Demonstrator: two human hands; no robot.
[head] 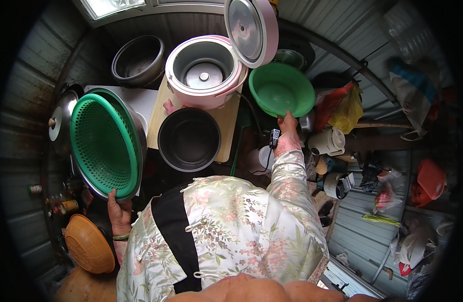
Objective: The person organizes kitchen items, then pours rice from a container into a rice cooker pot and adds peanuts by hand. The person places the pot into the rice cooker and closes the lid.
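Observation:
My left hand (pixel 119 215) grips the near rim of a stack of basins at the left, where a green perforated colander (pixel 103 147) lies tilted in a metal basin (pixel 141 151). My right hand (pixel 287 124) holds the near rim of a green plastic basin (pixel 282 90). Between them stands a pink rice cooker (pixel 205 96), its lid (pixel 254 34) raised and a round heating plate showing inside. A dark inner pot (pixel 189 139) sits in front of it at the edge of a wooden board (pixel 231 128). A pink cloth (pixel 169 107) lies between cooker and pot.
A metal pot (pixel 138 60) stands at the back left, a lidded pan (pixel 61 117) at the far left. An orange basket (pixel 90 243) is near my left forearm. Right of my right hand are a cream jug (pixel 327 141) and red and yellow bags (pixel 346 109). A cord hangs beside my right wrist.

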